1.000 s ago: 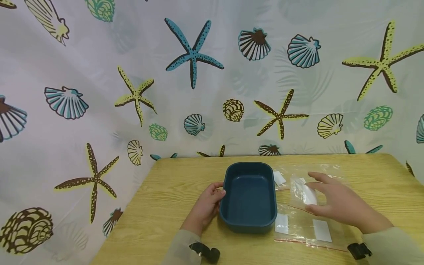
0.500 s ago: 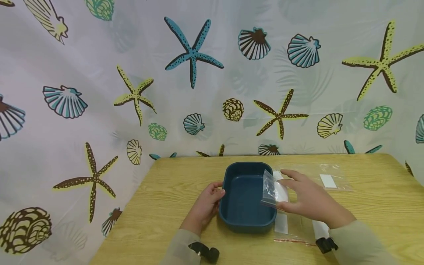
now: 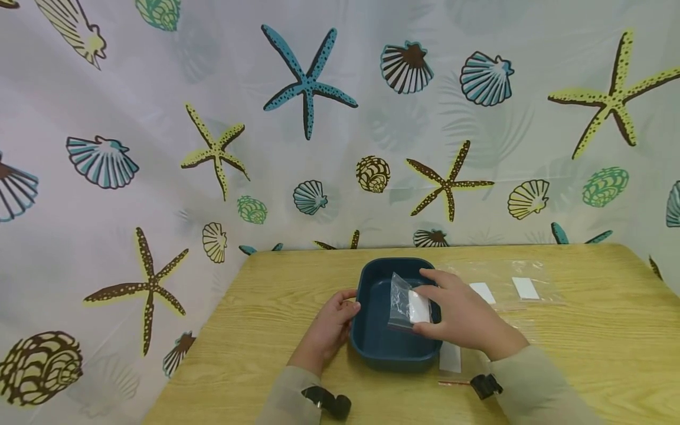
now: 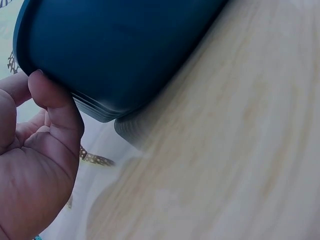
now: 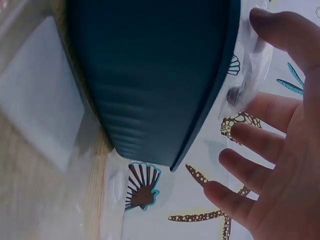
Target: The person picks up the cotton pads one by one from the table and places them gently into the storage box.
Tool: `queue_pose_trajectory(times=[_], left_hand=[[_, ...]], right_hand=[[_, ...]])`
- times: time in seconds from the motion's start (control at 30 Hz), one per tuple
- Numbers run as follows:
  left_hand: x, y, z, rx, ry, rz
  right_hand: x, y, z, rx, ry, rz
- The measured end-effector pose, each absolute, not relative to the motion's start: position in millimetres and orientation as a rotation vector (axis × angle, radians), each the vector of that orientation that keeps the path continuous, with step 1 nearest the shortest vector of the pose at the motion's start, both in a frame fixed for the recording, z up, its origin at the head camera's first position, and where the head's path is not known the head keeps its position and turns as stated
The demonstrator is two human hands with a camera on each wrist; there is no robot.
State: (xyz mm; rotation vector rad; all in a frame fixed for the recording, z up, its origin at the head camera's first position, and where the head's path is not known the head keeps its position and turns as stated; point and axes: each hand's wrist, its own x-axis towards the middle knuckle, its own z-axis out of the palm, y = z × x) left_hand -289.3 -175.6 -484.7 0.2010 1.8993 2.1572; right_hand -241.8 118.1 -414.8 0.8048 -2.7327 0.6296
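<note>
A dark blue rectangular bin (image 3: 395,358) stands on the wooden table. My left hand (image 3: 330,326) grips its left side, thumb at the rim; the left wrist view shows the same thumb (image 4: 50,95) against the bin's edge. Over the bin's opening, my right hand (image 3: 470,313) pinches a small clear zip bag (image 3: 399,300) with a white label (image 3: 419,307). In the right wrist view, the bag (image 5: 255,62) spans between thumb and index finger, and small dark shapes show in it; what they are I cannot tell. The other right fingers are spread apart.
Several clear bags lie flat right of the bin, with white labels: one label (image 3: 526,288) at the back right, another (image 3: 482,293) nearer the bin. A front label (image 3: 450,359) lies by the bin's corner. A shell-and-starfish curtain (image 3: 340,224) hangs behind the table (image 3: 287,295).
My right hand has carried the zip bag leftward from above the flat bags to over the bin. The left hand has stayed at the bin's side.
</note>
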Motion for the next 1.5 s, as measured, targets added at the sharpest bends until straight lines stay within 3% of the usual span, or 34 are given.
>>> queue_pose_trajectory(times=[0.8,1.5], left_hand=[[-290.5,-174.4,-486.3,0.201,1.889,2.166],[-289.6,-176.4,-485.0,0.194,1.877,2.166]], right_hand=[[-244.4,112.3,-421.3,0.79,-2.811,0.542],[-243.0,146.0,-424.3,0.741,-2.809,0.547]])
